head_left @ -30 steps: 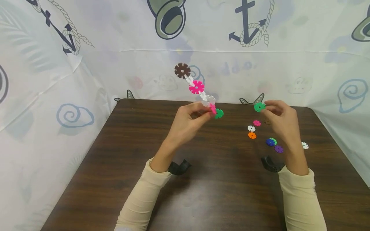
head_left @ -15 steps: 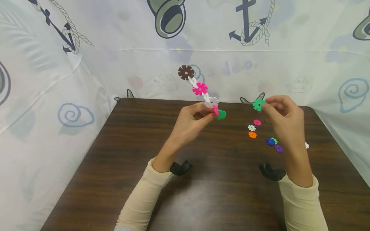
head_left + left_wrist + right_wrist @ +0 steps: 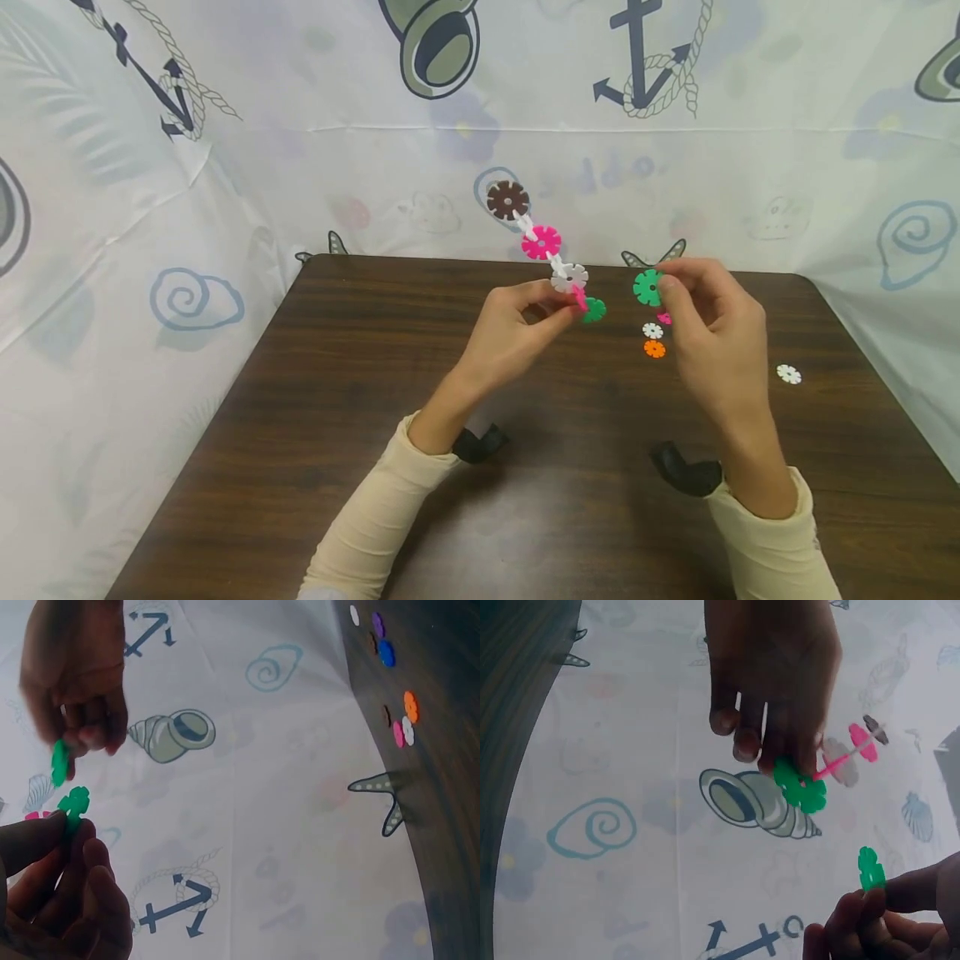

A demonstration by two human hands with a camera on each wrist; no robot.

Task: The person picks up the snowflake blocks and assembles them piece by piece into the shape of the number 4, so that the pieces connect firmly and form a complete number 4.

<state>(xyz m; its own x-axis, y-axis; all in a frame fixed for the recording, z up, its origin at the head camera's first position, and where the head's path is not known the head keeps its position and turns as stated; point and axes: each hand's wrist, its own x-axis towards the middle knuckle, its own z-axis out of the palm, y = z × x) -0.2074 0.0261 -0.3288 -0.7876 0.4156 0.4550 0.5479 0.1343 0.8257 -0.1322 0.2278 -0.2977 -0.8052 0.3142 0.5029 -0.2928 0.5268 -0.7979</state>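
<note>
My left hand (image 3: 517,333) pinches the lower end of a chain of slotted plastic discs, held up over the table. From its far end, the chain runs through a brown disc (image 3: 507,201), a white one, a pink disc (image 3: 541,242), more white ones and another pink, down to a green disc (image 3: 595,310) just past the fingertips. Between thumb and fingertips, my right hand (image 3: 716,333) pinches a loose green disc (image 3: 648,287). A short gap separates the two green discs, seen also in the right wrist view, where the chain's green disc (image 3: 800,784) faces the camera.
Behind the right hand, loose discs lie on the dark wooden table (image 3: 360,375): an orange disc (image 3: 655,349), a white disc (image 3: 652,331) and others partly hidden. Another white disc (image 3: 789,374) lies farther right. A printed curtain (image 3: 300,183) hangs behind the table.
The left hand and its chain have shifted right and slightly down. After a small move right, the right hand has come left with its green disc, narrowing the gap between the hands.
</note>
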